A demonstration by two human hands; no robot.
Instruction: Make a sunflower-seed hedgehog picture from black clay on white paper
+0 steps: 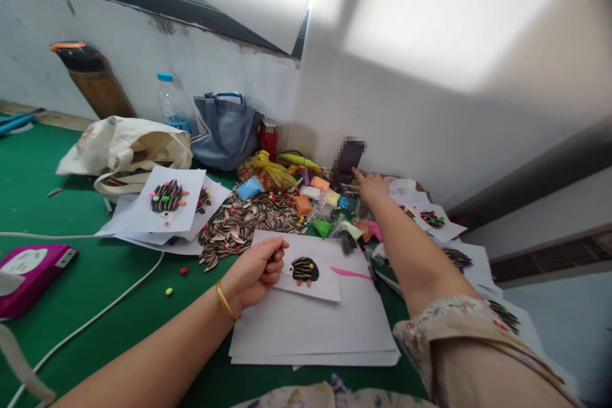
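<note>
The left hand point(255, 271) was a fist, its inside hidden, beside the seed hedgehog point(305, 269) on a white card point(327, 287), lower centre. The right hand point(374, 190), forefinger outstretched, pointed at a dark phone point(349, 162) right of centre. Striped seeds point(243, 220) lay heaped mid-frame.

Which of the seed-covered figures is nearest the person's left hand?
The black-bodied figure with a yellow dot, on the small sheet by the left hand; the other figures lie farther off, on papers at either side.
</note>
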